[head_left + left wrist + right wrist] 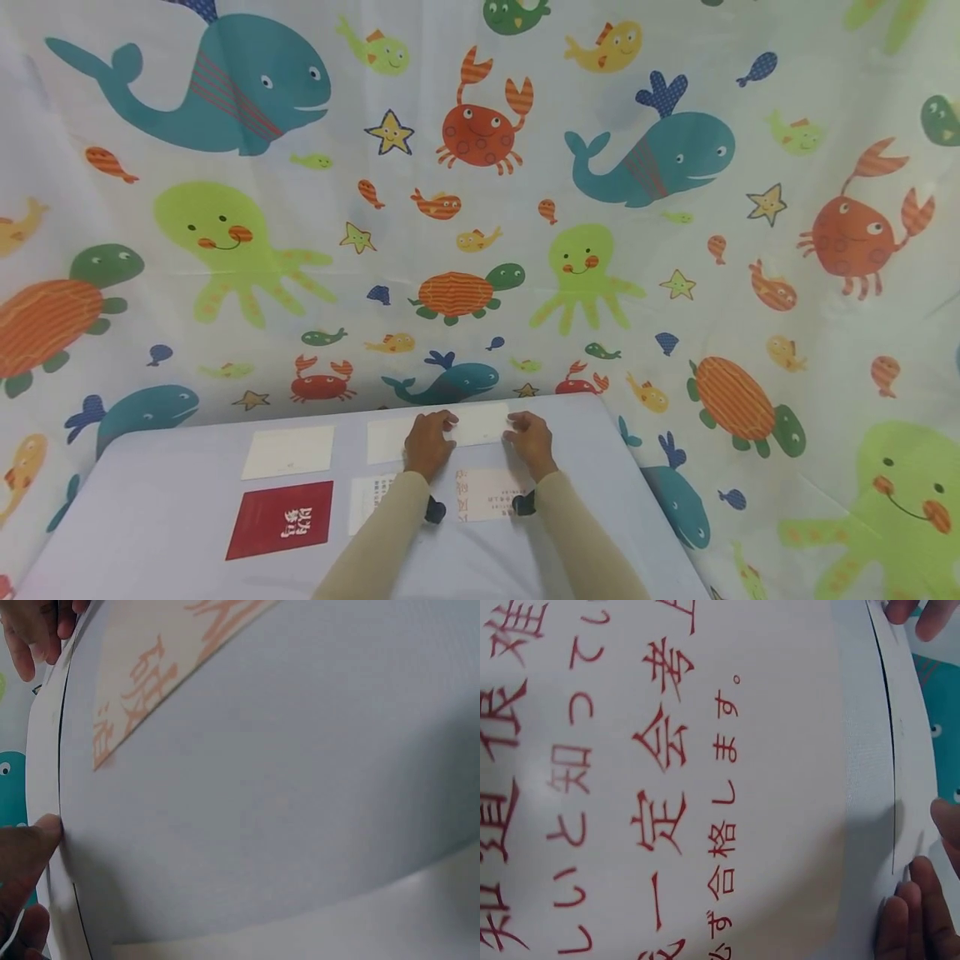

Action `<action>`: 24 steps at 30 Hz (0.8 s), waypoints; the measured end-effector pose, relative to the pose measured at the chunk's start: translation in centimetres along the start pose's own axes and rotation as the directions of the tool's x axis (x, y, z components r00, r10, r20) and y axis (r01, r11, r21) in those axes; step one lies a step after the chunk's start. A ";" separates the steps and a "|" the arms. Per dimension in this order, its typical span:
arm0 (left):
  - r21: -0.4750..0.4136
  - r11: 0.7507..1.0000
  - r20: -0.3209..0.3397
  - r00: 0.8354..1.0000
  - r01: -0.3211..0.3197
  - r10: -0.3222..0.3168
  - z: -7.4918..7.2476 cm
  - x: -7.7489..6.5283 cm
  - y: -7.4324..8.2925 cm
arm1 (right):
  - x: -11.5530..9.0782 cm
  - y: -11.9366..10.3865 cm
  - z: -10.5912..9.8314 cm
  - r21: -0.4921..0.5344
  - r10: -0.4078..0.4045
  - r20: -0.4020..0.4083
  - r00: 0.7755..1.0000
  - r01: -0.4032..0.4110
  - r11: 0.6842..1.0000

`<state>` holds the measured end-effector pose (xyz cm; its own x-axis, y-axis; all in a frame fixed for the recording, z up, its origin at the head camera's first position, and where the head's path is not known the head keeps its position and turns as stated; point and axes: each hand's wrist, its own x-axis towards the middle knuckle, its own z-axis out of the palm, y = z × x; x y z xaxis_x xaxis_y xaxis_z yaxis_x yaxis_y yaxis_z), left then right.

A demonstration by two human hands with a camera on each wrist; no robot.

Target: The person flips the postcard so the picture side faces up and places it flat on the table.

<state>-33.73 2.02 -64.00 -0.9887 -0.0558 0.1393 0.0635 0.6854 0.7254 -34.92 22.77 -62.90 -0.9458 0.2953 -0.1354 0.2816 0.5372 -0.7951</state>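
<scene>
A blank white card (482, 423) lies near the table's far edge, between my two hands. My left hand (430, 444) holds its left end, thumb on the near side and fingers on the far side. At the right end, my right hand (532, 444) grips in the same way. In the left wrist view the left thumb (49, 829) touches the near edge of the card (45, 742). Fingers of the right hand (922, 907) curl by the card's end in the right wrist view. Closer in lies a cream card with red characters (480, 492).
Another blank card (384, 442) shows left of my left hand, partly covered by it. Farther left are a blank card (288, 452) and a red card with white characters (262, 521). My left sleeve partly hides a white printed card (363, 500). A sea-animal curtain (480, 333) hangs behind the table.
</scene>
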 end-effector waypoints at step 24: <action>-0.054 0.998 0.002 1.000 0.021 -0.021 -0.6 -0.4 -0.1 | 0.7 1.2 -1.8 0.225 0.041 0.032 0.999 -0.048 0.973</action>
<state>-33.23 1.52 -63.77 -0.9900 -0.0693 0.1227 0.0496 0.6436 0.7638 -34.97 25.04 -62.95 -0.9380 0.2915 -0.1873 0.2827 0.3313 -0.9002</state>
